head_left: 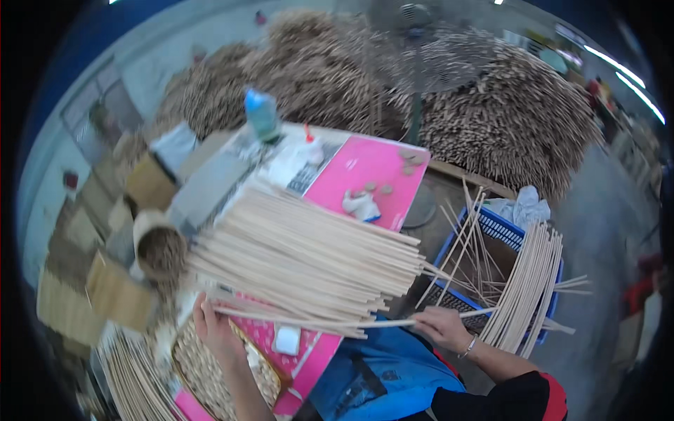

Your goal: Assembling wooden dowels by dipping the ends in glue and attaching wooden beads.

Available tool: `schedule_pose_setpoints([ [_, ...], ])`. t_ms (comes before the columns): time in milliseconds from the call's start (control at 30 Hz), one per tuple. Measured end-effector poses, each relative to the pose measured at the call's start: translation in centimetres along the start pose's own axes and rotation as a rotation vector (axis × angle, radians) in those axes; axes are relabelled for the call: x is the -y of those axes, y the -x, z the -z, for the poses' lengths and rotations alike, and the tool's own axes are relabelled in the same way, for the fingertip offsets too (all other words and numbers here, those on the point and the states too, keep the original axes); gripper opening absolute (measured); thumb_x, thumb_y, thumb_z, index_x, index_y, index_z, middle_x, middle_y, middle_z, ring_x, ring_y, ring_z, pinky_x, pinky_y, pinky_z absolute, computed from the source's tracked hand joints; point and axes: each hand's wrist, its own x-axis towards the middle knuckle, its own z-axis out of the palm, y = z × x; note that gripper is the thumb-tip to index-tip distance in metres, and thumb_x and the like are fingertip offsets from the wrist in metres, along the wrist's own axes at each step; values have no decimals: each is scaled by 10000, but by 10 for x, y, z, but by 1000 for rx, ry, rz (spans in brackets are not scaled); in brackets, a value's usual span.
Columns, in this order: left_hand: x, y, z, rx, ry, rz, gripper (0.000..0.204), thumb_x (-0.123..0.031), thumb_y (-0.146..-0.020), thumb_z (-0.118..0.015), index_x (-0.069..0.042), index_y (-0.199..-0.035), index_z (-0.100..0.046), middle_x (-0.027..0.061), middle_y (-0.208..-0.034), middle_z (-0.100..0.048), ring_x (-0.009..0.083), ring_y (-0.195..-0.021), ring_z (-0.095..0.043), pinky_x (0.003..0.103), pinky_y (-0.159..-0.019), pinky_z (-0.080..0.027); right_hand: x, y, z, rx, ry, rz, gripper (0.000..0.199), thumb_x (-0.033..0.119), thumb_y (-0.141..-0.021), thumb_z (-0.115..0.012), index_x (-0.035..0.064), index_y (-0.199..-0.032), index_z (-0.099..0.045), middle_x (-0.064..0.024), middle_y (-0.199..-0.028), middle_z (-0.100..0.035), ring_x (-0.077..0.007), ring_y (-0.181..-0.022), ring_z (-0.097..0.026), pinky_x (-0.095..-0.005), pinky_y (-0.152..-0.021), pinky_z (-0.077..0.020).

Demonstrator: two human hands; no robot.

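Note:
A thin pale wooden stick (382,323) runs across in front of me, along the near edge of a broad layer of similar sticks (302,252) on the table. My right hand (441,328) is closed on it near its right part. At the stick's left end, my left hand (214,330) is raised with its fingers bent around the end; slight blur hides the exact grip. Below the left hand sits a tray (281,393) full of small pale pieces. A small white box (286,339) lies on the pink surface between my hands.
Right of the table stands a blue basket (505,228) with a stick bundle (523,295) across it and loose sticks poking out. A pink board (379,168) holds a crumpled white item (361,205). Behind are a bottle (262,116), a fan (439,56) and large stick piles (512,119).

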Motion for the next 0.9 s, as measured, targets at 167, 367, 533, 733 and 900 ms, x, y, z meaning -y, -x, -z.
schedule_pose_setpoints([
  [167,-20,1,-69,172,48,44,287,-169,-1042,-509,-17,-1284,-542,41,-901,-615,117,-799,-614,262,-775,-552,-13,54,2,136,-450,-198,225,237,-964,-608,90,-1098,-713,-89,-968,-719,-235,-823,-698,-303,-718,-529],
  [367,-13,46,-148,412,-86,82,525,-159,-1042,-494,-55,-1521,-306,138,-1110,-661,173,-927,-660,281,-840,-550,-28,100,1,-95,-837,-486,242,203,-1010,-556,40,-1114,-701,20,-807,-641,-43,-713,-527,-225,-640,-449],
  [533,40,126,-151,744,-335,450,443,-203,-1022,-528,-54,-1434,-463,110,-1029,-688,153,-867,-660,281,-795,-546,-114,140,-21,-854,-674,-785,231,232,-1023,-528,74,-1108,-674,31,-654,-512,-57,-588,-477,-230,-521,-379],
  [733,64,209,-97,1060,-455,677,320,-76,-1003,-537,-13,-1312,-590,19,-784,-595,97,-745,-578,234,-704,-495,-264,217,-53,-952,47,-1101,246,226,-975,-541,38,-1086,-654,-165,-777,-657,-359,-741,-640,-468,-693,-493],
  [900,80,245,-6,948,-768,406,293,19,-970,-488,3,-1233,-614,71,-889,-660,131,-824,-620,259,-784,-506,-279,174,4,-860,394,-892,328,128,-883,-602,38,-1193,-655,-201,-1030,-675,-377,-982,-641,-463,-886,-500],
])
